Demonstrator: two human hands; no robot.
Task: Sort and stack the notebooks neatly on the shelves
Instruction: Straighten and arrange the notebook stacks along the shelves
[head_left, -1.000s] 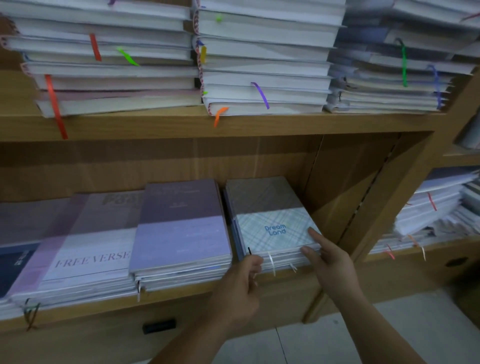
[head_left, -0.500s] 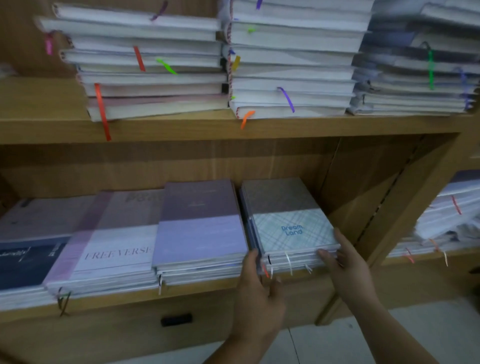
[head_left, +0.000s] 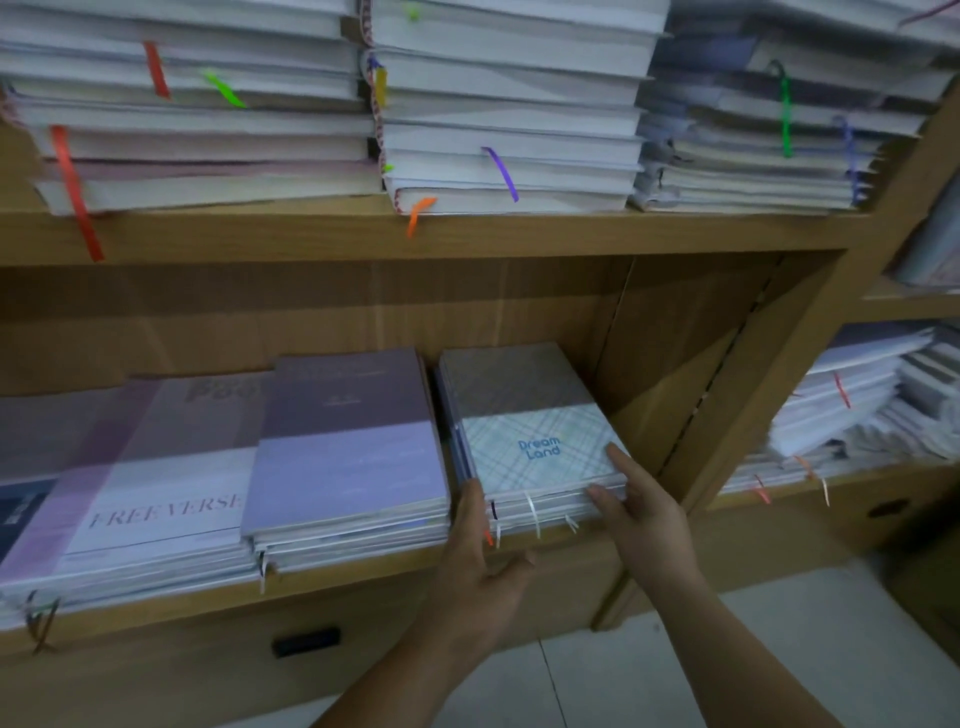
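Note:
A small stack of notebooks topped by a pale plaid "Dream Land" notebook (head_left: 530, 436) lies at the right end of the lower shelf (head_left: 363, 582). My left hand (head_left: 478, 561) presses flat, fingers straight, against the stack's front left corner. My right hand (head_left: 639, 514) touches the front right corner, one finger lying on the top cover and the others against the page edges. To the left lie a purple notebook stack (head_left: 348, 457) and a "FREEVERSE" stack (head_left: 150, 493).
The upper shelf (head_left: 467, 234) holds three tall stacks of notebooks with coloured ribbon markers. A wooden side panel (head_left: 727, 415) stands right of the Dream Land stack. Further right another shelf bay holds messy notebook piles (head_left: 862, 405). Tiled floor lies below.
My left hand has gone from curled at the stack's front to flat against its left corner. My right hand has slid to the right front corner. The stack looks squarer.

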